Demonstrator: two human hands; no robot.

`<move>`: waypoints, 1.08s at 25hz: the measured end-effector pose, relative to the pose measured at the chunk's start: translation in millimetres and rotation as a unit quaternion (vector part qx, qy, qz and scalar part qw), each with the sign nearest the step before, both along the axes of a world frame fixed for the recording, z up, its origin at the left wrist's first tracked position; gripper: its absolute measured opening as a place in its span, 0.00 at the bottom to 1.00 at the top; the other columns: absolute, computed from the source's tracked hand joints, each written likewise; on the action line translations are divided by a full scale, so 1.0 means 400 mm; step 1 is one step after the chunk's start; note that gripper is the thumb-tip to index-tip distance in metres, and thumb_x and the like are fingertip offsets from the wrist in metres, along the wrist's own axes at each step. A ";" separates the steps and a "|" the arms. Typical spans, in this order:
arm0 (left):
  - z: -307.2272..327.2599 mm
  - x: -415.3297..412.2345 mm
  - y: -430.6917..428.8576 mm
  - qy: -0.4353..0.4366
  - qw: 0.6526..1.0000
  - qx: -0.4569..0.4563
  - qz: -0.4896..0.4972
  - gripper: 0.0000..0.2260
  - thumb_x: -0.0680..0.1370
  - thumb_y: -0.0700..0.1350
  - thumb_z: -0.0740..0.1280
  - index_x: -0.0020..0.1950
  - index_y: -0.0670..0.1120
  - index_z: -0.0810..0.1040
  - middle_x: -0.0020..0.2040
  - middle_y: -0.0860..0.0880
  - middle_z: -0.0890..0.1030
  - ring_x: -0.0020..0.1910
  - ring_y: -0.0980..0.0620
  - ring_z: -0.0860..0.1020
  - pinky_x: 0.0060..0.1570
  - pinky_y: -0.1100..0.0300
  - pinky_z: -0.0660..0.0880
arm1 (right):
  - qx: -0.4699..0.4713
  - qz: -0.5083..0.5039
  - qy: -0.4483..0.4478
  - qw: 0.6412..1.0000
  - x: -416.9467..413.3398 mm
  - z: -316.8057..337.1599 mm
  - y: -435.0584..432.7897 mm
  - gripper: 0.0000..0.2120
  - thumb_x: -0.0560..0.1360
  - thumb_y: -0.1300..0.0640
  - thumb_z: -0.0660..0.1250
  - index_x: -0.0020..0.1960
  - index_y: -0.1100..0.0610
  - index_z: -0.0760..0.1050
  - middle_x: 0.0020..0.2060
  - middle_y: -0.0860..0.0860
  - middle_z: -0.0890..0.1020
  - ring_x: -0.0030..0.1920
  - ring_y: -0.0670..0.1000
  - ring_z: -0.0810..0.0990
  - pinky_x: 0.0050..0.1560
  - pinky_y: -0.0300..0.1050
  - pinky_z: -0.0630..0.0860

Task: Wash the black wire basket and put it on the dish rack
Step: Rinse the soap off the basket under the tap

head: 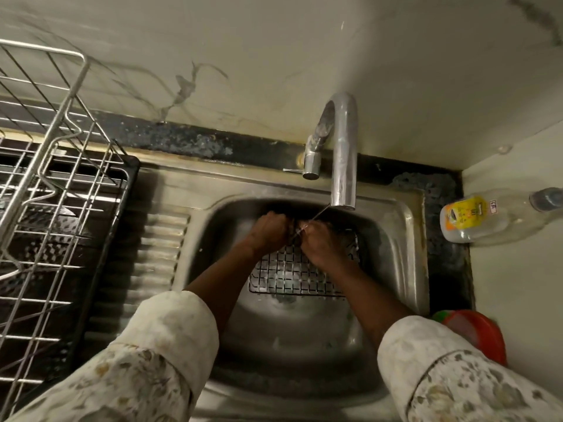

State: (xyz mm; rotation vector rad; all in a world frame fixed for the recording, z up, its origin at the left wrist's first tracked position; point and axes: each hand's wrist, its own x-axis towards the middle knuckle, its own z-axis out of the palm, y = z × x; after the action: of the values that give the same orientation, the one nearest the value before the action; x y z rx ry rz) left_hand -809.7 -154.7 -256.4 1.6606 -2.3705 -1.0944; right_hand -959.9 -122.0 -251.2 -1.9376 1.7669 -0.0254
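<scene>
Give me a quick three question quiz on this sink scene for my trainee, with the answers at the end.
1. True or false: the black wire basket already sits on the dish rack.
2. The dish rack stands on which side of the sink? A left, B right, C behind.
3. Which hands grip the basket?
Key: 1 false, it is in the sink. 2 A. 3 Both, left hand and right hand.
</scene>
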 end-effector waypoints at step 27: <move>-0.066 0.081 0.015 -0.038 0.994 0.104 -0.005 0.08 0.81 0.45 0.64 0.50 0.44 0.81 0.47 0.44 0.83 0.46 0.46 0.81 0.52 0.51 0.80 | 0.150 -0.014 -0.035 0.988 -0.112 -0.040 -0.025 0.10 0.80 0.55 0.68 0.58 0.44 0.83 0.46 0.45 0.85 0.44 0.46 0.82 0.50 0.48 0.82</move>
State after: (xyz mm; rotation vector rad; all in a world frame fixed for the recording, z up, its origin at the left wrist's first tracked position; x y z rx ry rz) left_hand -777.4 -148.7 -283.0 1.7849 -2.3834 -1.3443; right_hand -1004.9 -131.9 -267.1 -1.6764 1.6448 0.1530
